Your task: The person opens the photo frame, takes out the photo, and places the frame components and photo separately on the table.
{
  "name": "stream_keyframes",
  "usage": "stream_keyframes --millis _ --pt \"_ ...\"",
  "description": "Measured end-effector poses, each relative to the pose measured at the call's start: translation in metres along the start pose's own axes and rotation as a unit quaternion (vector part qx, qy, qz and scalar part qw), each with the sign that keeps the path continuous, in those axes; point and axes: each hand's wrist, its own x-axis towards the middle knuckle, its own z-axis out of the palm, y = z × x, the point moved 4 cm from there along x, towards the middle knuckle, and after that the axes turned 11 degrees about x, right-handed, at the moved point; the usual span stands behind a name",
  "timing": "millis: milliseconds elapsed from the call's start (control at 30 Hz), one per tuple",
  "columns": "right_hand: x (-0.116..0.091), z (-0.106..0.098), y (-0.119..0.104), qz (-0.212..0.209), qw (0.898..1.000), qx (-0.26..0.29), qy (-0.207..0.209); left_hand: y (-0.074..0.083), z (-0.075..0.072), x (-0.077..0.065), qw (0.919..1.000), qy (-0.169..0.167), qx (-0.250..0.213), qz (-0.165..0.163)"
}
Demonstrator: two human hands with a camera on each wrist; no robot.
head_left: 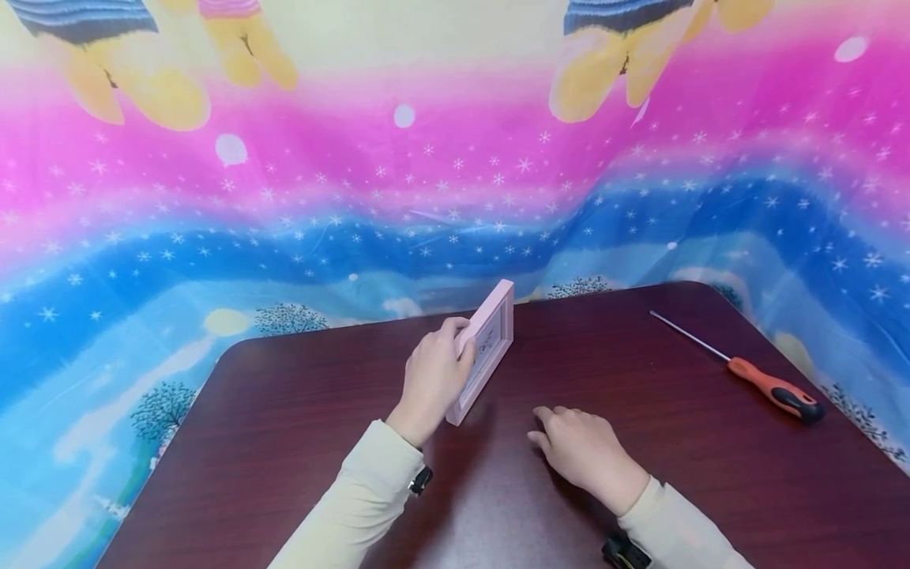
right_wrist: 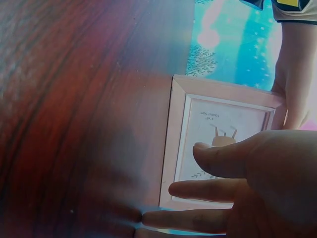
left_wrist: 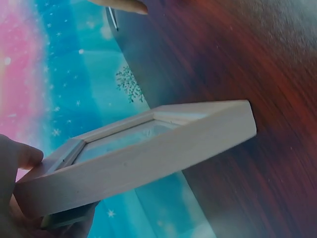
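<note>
A pink picture frame stands tilted on the table, resting on its lower edge. My left hand grips its upper edge, thumb on the front side. The left wrist view shows the frame from its side, one end at the tabletop. Inside the frame, in the right wrist view, is a white sheet with a small drawing and size print, partly covered by my right hand. That hand is empty, fingers spread, low over the table to the right of the frame.
A screwdriver with an orange and black handle lies on the dark red-brown table at the right, its shaft pointing to the far edge. A colourful printed cloth hangs behind and beside the table.
</note>
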Motion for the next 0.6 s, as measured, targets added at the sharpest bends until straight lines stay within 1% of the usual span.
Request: stream_keyframes --millis 333,500,600 --pt "-0.001 -0.001 -0.001 -0.004 1.0 0.007 -0.002 0.009 0.003 -0.005 0.9998 0.002 -0.018 0.002" --pt "-0.001 -0.002 -0.001 -0.003 1.0 0.006 -0.004 0.015 0.004 -0.008 0.9998 -0.002 -0.019 0.011" --pt "0.0 -0.002 -0.001 0.0 1.0 0.006 -0.008 0.019 0.003 -0.01 0.9997 0.005 -0.018 0.015"
